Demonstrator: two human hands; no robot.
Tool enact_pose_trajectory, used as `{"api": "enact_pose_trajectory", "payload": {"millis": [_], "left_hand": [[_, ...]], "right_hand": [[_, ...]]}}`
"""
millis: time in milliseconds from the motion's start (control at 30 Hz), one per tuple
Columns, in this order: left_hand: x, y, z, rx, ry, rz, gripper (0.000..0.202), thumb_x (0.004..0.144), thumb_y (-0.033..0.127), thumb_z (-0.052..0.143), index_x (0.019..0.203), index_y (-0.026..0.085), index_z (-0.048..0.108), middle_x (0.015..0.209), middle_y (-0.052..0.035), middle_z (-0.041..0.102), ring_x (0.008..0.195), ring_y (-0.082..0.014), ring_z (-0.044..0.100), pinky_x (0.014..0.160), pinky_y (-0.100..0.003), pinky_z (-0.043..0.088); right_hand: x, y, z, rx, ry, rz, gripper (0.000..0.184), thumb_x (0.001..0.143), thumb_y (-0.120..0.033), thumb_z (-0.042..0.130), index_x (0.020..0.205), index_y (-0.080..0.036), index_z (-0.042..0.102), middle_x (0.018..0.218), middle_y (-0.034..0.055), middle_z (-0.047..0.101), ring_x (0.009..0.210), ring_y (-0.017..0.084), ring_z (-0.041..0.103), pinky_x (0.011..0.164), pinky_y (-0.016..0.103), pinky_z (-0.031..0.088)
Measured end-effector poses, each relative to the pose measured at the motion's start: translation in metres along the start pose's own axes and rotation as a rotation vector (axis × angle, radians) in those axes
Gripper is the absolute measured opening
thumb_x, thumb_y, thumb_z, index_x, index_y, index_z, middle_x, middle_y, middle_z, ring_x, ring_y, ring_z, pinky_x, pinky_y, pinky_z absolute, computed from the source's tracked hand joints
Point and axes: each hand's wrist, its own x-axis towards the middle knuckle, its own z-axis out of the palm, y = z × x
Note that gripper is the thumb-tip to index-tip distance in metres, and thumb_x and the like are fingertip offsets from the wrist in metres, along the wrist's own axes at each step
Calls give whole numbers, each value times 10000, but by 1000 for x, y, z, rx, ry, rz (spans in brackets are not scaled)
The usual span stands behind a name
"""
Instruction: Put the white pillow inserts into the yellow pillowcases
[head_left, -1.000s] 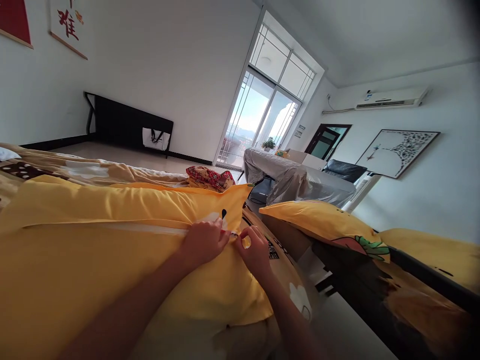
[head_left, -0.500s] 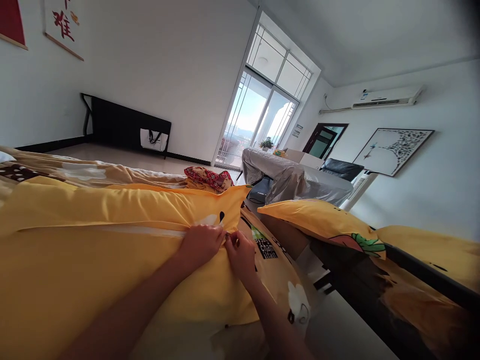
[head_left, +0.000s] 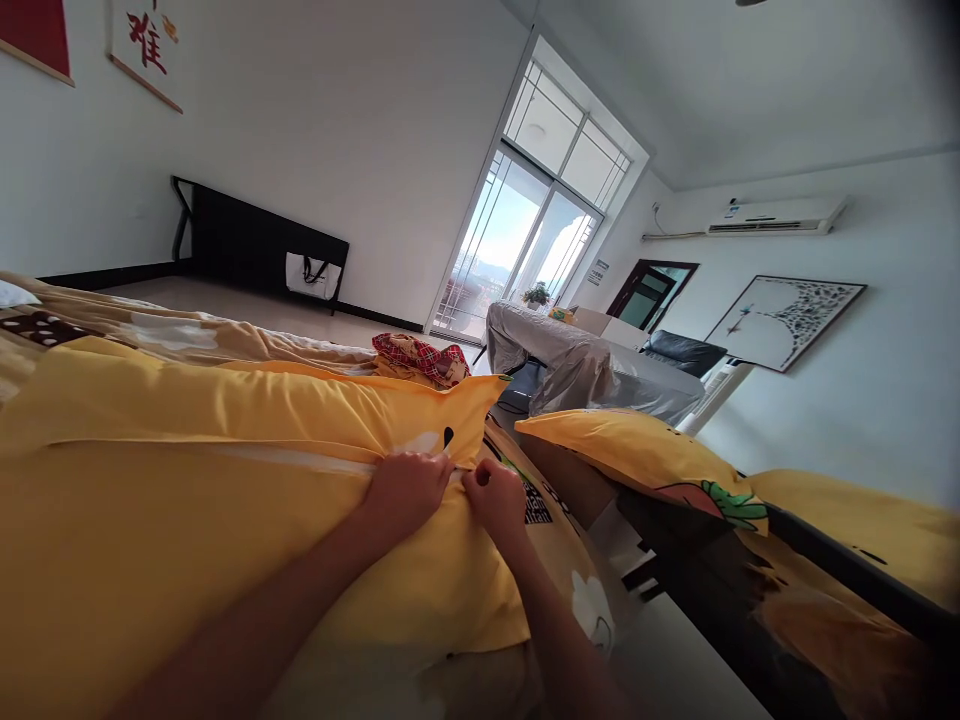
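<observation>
Pinching the yellow pillowcase (head_left: 142,540) hogging the lower left of frame, the left hand (head_left: 411,492) and right hand (head_left: 498,502) sit side by side at the right end of its slit (head_left: 292,457), which runs leftward, left hand nearer most of it.

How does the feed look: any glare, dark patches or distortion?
Head view: bright sky in the glass door; head view: the yellow cover dims toward the bottom, the upper right corner goes dark, walls lean; head view: left hand and right hand look fairly sharp, fine detail between them too small to read.
</observation>
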Motion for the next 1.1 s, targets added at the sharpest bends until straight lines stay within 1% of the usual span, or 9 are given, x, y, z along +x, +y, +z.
{"api": "enact_pose_trajectory", "payload": {"millis": [133,267,433,533,633,733,833,967,1100], "left_hand": [[-2,1,0,3,-6,11,451,969,344,237,856,164,636,799,-103,703,749,-249,678,640,-324,468],[-2,2,-2,2,-4,4,455,967,341,235,844,162,635,793,-107,701,745,-263,678,633,-340,472],[-2,1,-4,7,-11,-11,437,961,341,257,863,162,644,798,-113,701,762,-269,678,634,-344,469],[-2,1,-3,13,-27,-5,432,959,333,263,879,157,649,790,-124,699,770,-267,680,638,-335,465],[-3,1,-2,15,-32,-2,430,957,327,266,872,151,650,798,-132,698,782,-273,681,648,-341,469],[-3,1,-2,15,-29,-2,420,954,312,265,867,157,645,809,-125,699,780,-279,679,654,-358,476],[-3,1,-3,18,-35,-2,402,949,308,275,877,157,641,796,-126,693,768,-278,676,648,-355,474],[-3,1,-3,22,-41,8,402,950,309,279,877,152,642,808,-131,691,788,-256,675,667,-332,469],[-3,0,-3,24,-34,-3,424,953,327,263,870,155,642,786,-137,687,772,-265,676,647,-339,471]], "right_hand": [[6,7,-5,-98,13,-13,193,722,-240,572,543,-204,511,559,-15,537,538,122,447,517,254,200],[9,4,-7,-55,-69,15,251,749,-285,567,524,-206,489,523,-22,514,535,125,451,510,247,199],[5,-5,2,-93,-149,-9,240,829,-298,539,609,-204,551,607,12,614,572,143,504,521,251,195],[4,-7,5,-157,-179,-27,209,836,-261,545,638,-204,576,638,31,642,583,153,535,522,260,186],[5,-3,5,-197,-206,-25,210,835,-297,567,646,-207,578,646,37,647,600,168,563,521,262,192],[6,5,7,-115,-272,-95,220,858,-323,560,672,-208,584,665,28,656,614,165,582,526,254,228],[5,12,11,-19,-325,-169,168,857,-261,562,706,-202,604,666,18,660,619,156,596,536,246,265],[5,11,15,12,-316,-165,111,813,-167,565,734,-201,636,679,17,672,643,160,614,549,242,288],[5,7,14,11,-273,-124,126,785,-160,562,679,-203,616,646,15,660,618,161,594,552,242,283]]}}
